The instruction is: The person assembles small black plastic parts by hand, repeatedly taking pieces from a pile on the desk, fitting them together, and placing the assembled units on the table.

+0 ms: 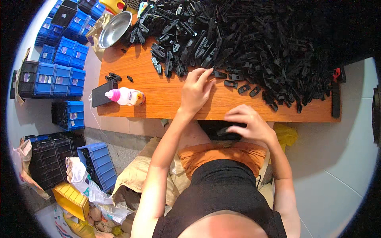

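My left hand [196,91] is over the table by the front edge of a large heap of black plastic parts [254,43]. Its fingers stretch forward, and a fingertip is at or just beside a small black part [219,74]. A few similar loose parts [243,89] lie to its right. My right hand [251,123] hovers at the table's near edge above my lap, fingers curved and thumb apart. Nothing shows between them. Beneath it is something dark [214,129] on or between my legs; its kind is unclear.
On the orange-brown table [158,101] are a pink-capped bottle [129,96], a black phone-like slab [102,94] with a white cable, and a metal bowl [115,29] at the far left. Blue crates [59,79] stack along the left; sacks [137,162] and a yellow crate [71,200] sit lower left.
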Motion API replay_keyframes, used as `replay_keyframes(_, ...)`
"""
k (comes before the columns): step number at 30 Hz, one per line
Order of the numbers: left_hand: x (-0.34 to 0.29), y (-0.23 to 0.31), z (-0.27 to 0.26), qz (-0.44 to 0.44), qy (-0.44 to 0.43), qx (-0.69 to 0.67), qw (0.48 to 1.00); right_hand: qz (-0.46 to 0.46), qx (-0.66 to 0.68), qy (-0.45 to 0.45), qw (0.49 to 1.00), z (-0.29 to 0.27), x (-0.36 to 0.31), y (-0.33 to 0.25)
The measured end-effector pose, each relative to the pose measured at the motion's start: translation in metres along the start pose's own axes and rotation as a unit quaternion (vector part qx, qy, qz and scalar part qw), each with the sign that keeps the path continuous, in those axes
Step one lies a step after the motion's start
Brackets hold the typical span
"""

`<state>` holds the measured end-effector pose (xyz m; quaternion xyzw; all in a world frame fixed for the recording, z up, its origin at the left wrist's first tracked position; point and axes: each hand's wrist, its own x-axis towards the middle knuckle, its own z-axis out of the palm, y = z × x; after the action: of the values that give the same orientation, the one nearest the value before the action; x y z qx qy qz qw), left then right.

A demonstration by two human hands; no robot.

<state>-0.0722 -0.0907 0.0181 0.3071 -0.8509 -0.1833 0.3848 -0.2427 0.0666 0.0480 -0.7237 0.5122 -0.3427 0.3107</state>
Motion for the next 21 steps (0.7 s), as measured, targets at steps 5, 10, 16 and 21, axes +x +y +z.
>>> replay_keyframes(5,0.001,-0.004,0.023,-0.027,0.013,0.018,0.999,0.046,-0.047,0.194,0.979,0.010,0.044,0.020)
replay_keyframes(10,-0.026,-0.004,0.001,-0.060,0.018,-0.020,0.998,0.018,-0.224,0.232,0.946,0.029,0.080,0.042)
replay_keyframes(16,-0.063,0.003,-0.041,-0.134,-0.028,-0.046,0.990,-0.018,-0.199,0.230,0.952,0.027,0.077,0.043)
replay_keyframes(21,-0.061,0.003,-0.038,-0.134,-0.037,-0.053,0.989,-0.074,-0.257,0.226,0.937,0.011,0.069,0.026)
